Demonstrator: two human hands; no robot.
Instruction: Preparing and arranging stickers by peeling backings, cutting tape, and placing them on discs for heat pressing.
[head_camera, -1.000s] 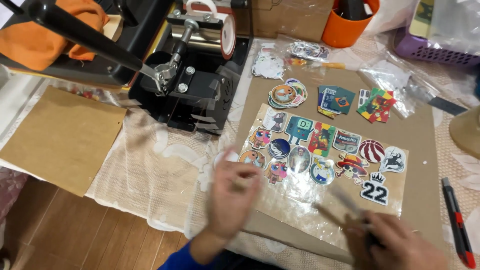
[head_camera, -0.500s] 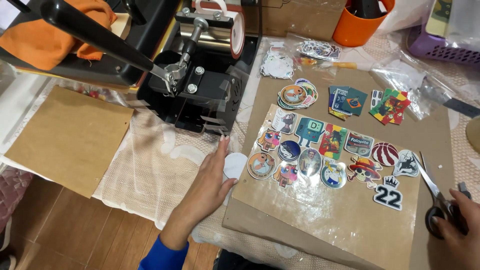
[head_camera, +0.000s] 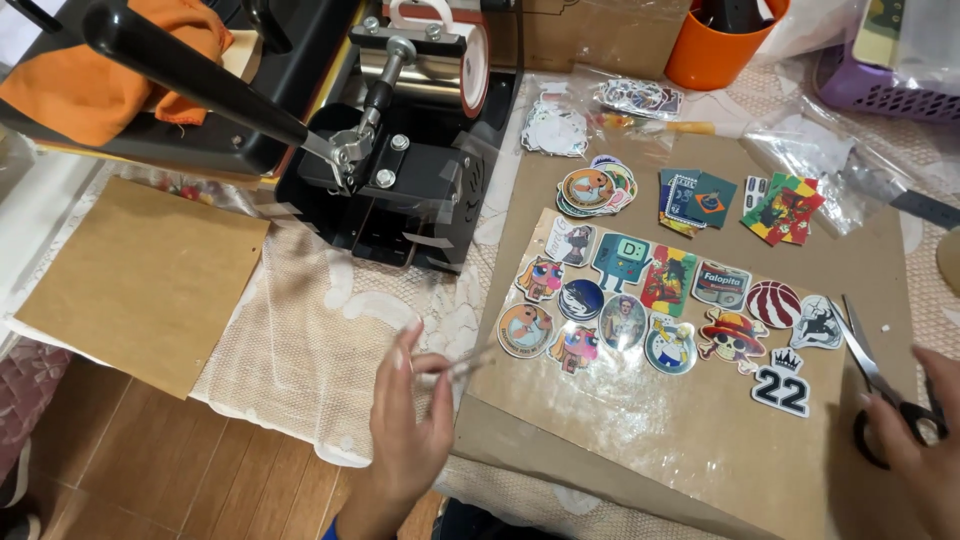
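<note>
Left hand (head_camera: 408, 440) was at the near edge of the bench (head_camera: 330, 330), fingers pinched together on a thin clear strip (head_camera: 462, 366), blurred, so I couldn't tell what it was; its tip pointed right, just short of the left edge of the brown cardboard sheet (head_camera: 690, 450). Right hand (head_camera: 925, 460) was at the near right corner, partly out of view, fingers closed through the black handles of a pair of scissors (head_camera: 880, 375), blades shut and pointing far-left over the cardboard. Scissor tips sat just right of the rows of stickers (head_camera: 660, 310) laid flat on the cardboard under a glossy clear film (head_camera: 640, 410). More stickers lay in small stacks at the far side of the cardboard, near some clear bags (head_camera: 810, 160). Black heat press (head_camera: 400, 170) stood at the far left with its long handle (head_camera: 190, 80) angled up and left; orange cloth (head_camera: 100, 70) behind it. A second brown sheet (head_camera: 140, 280) lay flat at the left on a lace cover. Orange cup (head_camera: 720, 40) at the far edge, purple basket (head_camera: 880, 80) at far right.
</note>
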